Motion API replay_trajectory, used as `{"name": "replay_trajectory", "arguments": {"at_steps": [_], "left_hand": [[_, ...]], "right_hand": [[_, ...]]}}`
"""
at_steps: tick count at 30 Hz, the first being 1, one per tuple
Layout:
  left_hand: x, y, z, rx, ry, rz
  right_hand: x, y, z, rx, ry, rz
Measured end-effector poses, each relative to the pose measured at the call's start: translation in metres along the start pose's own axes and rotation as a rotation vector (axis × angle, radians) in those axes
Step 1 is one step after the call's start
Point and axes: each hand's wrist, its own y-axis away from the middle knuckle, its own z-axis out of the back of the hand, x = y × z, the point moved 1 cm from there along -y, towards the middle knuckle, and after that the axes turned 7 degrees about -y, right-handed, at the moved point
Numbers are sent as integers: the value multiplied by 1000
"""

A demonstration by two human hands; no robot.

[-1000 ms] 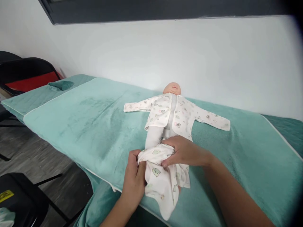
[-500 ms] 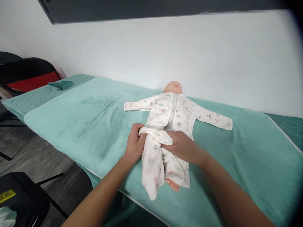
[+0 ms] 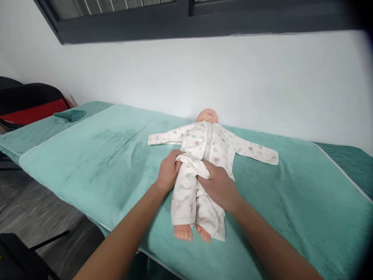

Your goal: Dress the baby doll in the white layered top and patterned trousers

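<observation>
A baby doll [image 3: 207, 115] lies on its back, head toward the wall, in a white printed jacket [image 3: 224, 146] whose sleeves spread out to both sides. White printed baby pants [image 3: 183, 198] cover its legs, and both feet [image 3: 183, 232] stick out at the cuffs. My left hand [image 3: 169, 171] is closed on the bunched waistband at the left side. Gripping the same waistband nearer the middle, my right hand [image 3: 220, 184] has its fingers partly hidden under the cloth. The waistband sits around the doll's upper thighs or hips, just below the jacket hem.
A green padded cover [image 3: 110, 155] spreads over the long table beneath the doll. Behind it rises a white wall [image 3: 131, 74] with a dark window frame [image 3: 122, 27]. Black and red chairs [image 3: 32, 101] stand at the far left, and a black seat [image 3: 17, 256] is at the lower left.
Both hands have pulled the pants up toward the doll's torso. The left pant leg's cuff now shows a foot that was covered before. The view has tilted up slightly.
</observation>
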Motion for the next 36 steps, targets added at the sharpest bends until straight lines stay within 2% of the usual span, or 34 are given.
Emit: {"name": "replay_trajectory", "arguments": {"at_steps": [3,5,7,9,11,13,17,19,21,24,27,29,31,33,36], "left_hand": [[-9,10,12,23,161,66],[-10,13,19,2,346,145],[-7,12,25,-58,518,269],[-4,4,28,-94,582,382],[-8,-9,30,-28,539,429],[-18,-22,32,111,440,375],[-45,-38,33,395,203,23],[-51,-40,30,447,69,-101],[-53,-39,24,452,-61,-140],[-57,-34,15,423,-248,-127],[-67,-29,10,343,-408,-116],[-73,-28,9,280,-434,-125],[-70,-33,10,219,-358,-108],[-55,-40,14,133,-173,20],[-9,-47,24,-95,157,410]], "right_hand": [[0,0,6,-31,13,9],[1,1,13,-95,-77,31],[1,1,21,-198,-184,58],[0,2,28,-329,-204,104],[-2,2,33,-450,-80,149],[-5,-1,35,-503,151,180],[-14,-7,26,-395,545,165],[-17,-9,21,-342,616,157],[-18,-9,19,-306,631,166],[-20,-9,21,-286,596,171],[-23,-11,24,-299,493,150],[-24,-13,26,-314,406,135],[-22,-14,35,-337,303,112],[-21,-14,54,-396,215,81],[-36,-10,106,-518,229,-29]]}}
